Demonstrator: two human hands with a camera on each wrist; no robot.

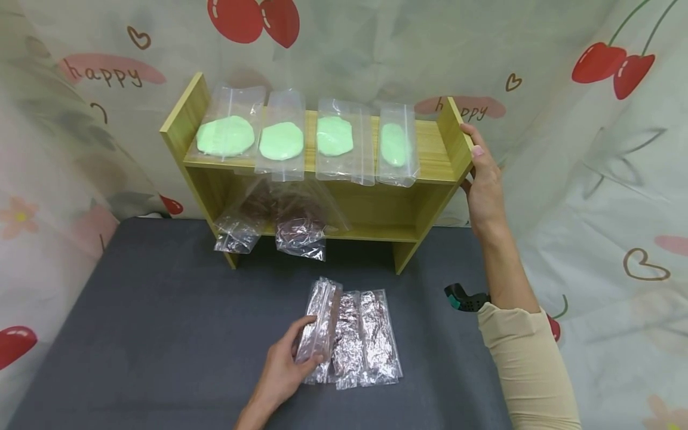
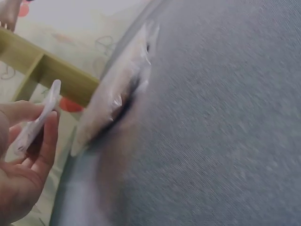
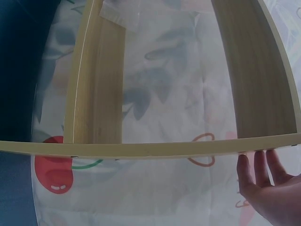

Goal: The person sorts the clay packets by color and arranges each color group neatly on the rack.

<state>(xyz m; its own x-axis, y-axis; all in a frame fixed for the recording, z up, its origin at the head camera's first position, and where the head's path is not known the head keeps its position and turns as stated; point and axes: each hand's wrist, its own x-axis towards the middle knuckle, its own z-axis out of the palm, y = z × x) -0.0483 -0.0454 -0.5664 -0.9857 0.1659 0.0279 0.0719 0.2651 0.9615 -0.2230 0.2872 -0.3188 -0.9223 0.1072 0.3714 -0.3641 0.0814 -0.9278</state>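
My left hand (image 1: 285,364) pinches a clear zip-lock bag (image 1: 321,322) with something dark brownish in it, thumb on one side and fingers on the other. In the left wrist view the held bag (image 2: 40,120) is seen edge-on, tilted above the table. Beside it lie two similar shiny bags (image 1: 348,340), (image 1: 379,334), side by side. Up at the wooden shelf (image 1: 376,230), my right hand (image 1: 486,185) is at the right side panel. Its extended fingertips touch the panel's outer face (image 3: 155,149) in the right wrist view.
Several clear bags with pale green flat pieces (image 1: 281,141) lean along the upper shelf. On the lower shelf, two bags with dark contents (image 1: 301,230) hang over the front edge at the left. Printed cloth (image 1: 376,60) hangs behind the grey table (image 1: 161,334).
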